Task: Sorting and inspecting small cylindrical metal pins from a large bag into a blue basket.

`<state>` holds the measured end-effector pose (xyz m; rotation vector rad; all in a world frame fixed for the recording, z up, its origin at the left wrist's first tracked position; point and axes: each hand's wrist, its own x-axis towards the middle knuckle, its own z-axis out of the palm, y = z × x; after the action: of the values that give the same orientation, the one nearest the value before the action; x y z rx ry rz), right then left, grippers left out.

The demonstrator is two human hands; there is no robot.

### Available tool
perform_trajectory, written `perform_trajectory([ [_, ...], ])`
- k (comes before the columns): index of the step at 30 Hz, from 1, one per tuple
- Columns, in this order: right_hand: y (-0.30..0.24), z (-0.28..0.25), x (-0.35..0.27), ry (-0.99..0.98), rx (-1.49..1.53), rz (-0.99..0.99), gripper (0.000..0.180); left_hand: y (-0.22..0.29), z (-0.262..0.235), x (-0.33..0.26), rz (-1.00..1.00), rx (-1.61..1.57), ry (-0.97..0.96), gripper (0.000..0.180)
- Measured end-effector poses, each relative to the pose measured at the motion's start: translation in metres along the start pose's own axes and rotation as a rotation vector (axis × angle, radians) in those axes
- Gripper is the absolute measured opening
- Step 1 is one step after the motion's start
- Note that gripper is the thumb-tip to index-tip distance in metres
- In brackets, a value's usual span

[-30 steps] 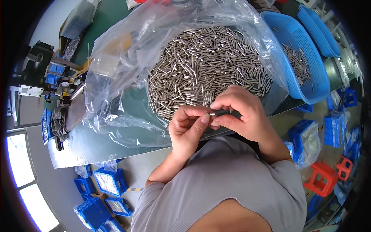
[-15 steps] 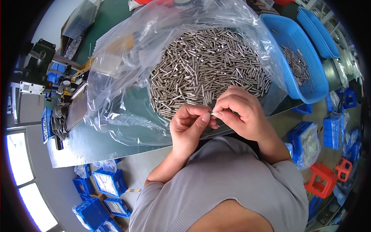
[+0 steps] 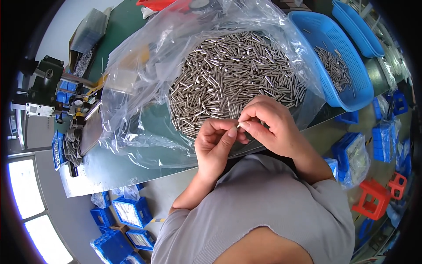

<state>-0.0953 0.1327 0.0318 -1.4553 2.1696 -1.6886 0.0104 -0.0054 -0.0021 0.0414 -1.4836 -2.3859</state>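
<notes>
blue basket (image 3: pixel 347 94), red stool (image 3: pixel 373 200), blue bins (image 3: pixel 132 213)

Worktop (image 3: pixel 114 171): bare strip open along the near left edge, left of the left hand (image 3: pixel 216 145). Pile of steel pins (image 3: pixel 233 79) in a crumpled clear bag (image 3: pixel 136 101) fills the centre. Blue basket (image 3: pixel 338 57) blocks the right; a fixture (image 3: pixel 48 83) the left.

Green-topped workbench (image 3: pixel 132 158) with a pale front edge. Grey floor (image 3: pixel 176 193) beneath. Bright window panes (image 3: pixel 26 198) at lower left, daylight entering. Blue storage bins (image 3: pixel 127 211) stacked on the floor at left; further blue bins (image 3: pixel 387 136) and red plastic stools (image 3: pixel 373 198) at right.
</notes>
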Motion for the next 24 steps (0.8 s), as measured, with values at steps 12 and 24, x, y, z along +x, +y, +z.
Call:
perform_trajectory([
  [12,0.0015,0.0009,-0.0011,-0.003,0.019,-0.012,0.009,0.0004,-0.001,-0.0005,-0.007,-0.032,0.009,0.011],
  [24,0.0025,-0.0041,-0.0038,-0.019,0.082,0.082,0.006,0.003,0.0003,-0.0056,-0.057,0.016,-0.041,0.016],
])
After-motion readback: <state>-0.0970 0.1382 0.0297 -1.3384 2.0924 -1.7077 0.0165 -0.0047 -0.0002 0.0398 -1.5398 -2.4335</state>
